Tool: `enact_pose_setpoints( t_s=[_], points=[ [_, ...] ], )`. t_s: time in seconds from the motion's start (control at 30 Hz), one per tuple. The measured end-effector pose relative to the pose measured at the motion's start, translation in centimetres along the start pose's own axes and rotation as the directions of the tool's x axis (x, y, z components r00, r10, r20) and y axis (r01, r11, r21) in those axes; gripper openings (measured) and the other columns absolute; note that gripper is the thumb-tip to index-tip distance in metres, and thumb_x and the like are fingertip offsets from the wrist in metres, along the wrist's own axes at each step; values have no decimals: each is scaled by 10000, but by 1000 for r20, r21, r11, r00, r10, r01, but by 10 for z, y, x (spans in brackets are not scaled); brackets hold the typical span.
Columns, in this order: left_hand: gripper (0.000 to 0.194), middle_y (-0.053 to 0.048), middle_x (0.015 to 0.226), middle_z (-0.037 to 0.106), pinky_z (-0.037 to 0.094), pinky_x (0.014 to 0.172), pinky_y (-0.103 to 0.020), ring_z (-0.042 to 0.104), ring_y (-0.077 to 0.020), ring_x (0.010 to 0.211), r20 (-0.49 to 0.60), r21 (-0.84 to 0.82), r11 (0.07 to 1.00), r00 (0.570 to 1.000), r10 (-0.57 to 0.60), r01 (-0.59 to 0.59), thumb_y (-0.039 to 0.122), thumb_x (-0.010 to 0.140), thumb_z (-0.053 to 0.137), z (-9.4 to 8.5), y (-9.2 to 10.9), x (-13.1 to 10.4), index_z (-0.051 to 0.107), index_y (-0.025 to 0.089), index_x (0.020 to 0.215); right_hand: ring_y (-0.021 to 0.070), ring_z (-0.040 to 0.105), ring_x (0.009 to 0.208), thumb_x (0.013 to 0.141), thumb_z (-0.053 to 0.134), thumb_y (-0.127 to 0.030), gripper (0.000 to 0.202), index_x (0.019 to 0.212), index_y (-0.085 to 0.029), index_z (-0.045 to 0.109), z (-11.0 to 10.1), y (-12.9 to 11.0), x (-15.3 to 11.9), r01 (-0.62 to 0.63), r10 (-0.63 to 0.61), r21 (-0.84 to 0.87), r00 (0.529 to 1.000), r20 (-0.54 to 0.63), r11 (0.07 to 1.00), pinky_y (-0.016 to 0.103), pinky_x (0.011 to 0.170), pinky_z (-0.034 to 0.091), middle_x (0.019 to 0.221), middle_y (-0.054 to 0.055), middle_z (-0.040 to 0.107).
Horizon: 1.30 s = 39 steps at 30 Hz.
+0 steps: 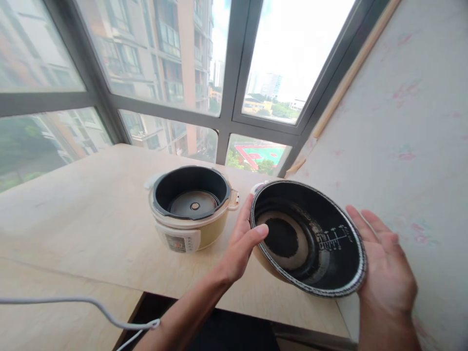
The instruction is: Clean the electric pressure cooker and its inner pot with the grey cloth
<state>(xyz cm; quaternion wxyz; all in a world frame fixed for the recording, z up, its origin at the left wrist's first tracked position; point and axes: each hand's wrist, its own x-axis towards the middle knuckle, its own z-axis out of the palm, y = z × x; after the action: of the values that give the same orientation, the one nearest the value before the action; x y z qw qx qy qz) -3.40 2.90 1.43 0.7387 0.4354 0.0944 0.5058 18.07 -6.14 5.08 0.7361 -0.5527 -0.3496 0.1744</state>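
A black-lined inner pot [309, 229] with white level marks on its inside wall is tilted toward me above the wooden surface. My left hand [245, 239] grips its left rim, thumb over the edge and fingers behind the outside. Against the pot's right side rests my right hand [387, 265], palm turned to the wall, its fingers stretched out and apart. The bottom of the pot shows a dark round patch inside a brownish ring. To the left stands the cooker body [193, 214], cream-coloured and lidless, with a control panel [179, 243] on its front.
The cooker stands on a pale wooden surface [91, 219]. Large windows with grey frames [228, 102] rise behind it. A papered wall [413, 122] closes the right side. A white cord [87, 301] crosses the lower left. Behind the pot, a whitish object [259, 187] is mostly hidden.
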Motion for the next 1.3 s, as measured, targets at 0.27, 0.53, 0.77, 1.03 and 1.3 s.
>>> enact_pose_setpoints(
  t_s=[0.27,0.53,0.77,1.03,1.3],
  points=[
    [846,-51,1577,453,242,1256,-522,321,-342,1506,34,-56,988,989,147,-145,358,788,747,5,82,35,355,267,1532,371,461,1410,981,470,-490,344,1233,-369,670,70,-69,19,201,-206,58,975,80,978,686,1120,385,1439,95,580],
    [764,-79,1583,439,324,1215,-467,361,-326,1485,-185,102,951,934,306,-292,303,799,667,-23,167,39,387,209,1503,347,564,1323,880,660,-423,277,1104,-264,692,174,-74,47,213,-308,369,925,222,905,632,1149,376,1294,77,685],
    [649,-29,1616,386,354,1204,-469,325,-325,1504,-294,295,898,863,412,-328,327,782,649,-66,200,30,493,263,1409,307,549,1341,810,732,-419,446,1190,-210,629,247,-34,48,17,-196,464,920,340,885,561,1122,417,1368,107,647],
    [707,-47,1648,333,364,1201,-461,356,-322,1490,-363,359,898,848,386,-255,289,753,657,-104,197,24,462,241,1431,286,541,1354,815,733,-409,447,1196,-206,620,273,4,37,-99,-111,460,906,408,882,512,1180,350,1412,106,612],
    [801,-59,1657,316,374,1194,-458,367,-331,1483,-436,348,915,830,348,-201,305,741,672,-127,177,21,406,234,1494,287,550,1344,810,738,-419,477,1212,-203,599,276,30,30,-174,-34,421,896,442,890,525,1190,338,1427,115,596]
  ],
)
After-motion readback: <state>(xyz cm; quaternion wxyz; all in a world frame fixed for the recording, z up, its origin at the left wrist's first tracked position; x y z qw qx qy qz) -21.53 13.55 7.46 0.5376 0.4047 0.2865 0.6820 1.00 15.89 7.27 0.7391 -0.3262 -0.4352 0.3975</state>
